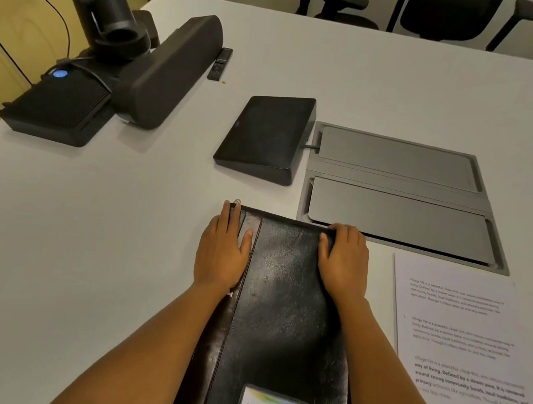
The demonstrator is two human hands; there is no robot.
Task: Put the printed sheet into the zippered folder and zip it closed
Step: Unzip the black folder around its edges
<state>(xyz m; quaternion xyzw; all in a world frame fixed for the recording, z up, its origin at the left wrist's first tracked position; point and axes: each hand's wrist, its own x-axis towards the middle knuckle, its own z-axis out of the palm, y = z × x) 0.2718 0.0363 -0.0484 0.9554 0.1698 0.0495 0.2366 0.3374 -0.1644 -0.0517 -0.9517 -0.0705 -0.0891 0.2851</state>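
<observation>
**Hands braced on the closed folder, sheet waiting alongside**

The printed sheet (463, 352) lies flat on the desk (81, 244), just right of the zippered folder (281, 306). I see my left hand (222, 253) and right hand (343, 264) pressing its far end, fingers spread flat, gripping nothing. Risk: opened carelessly, the cover could sweep or crease the sheet.

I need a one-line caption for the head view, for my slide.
Both hands, left and right, rest on the closed folder; the sheet lies beside it.
</observation>
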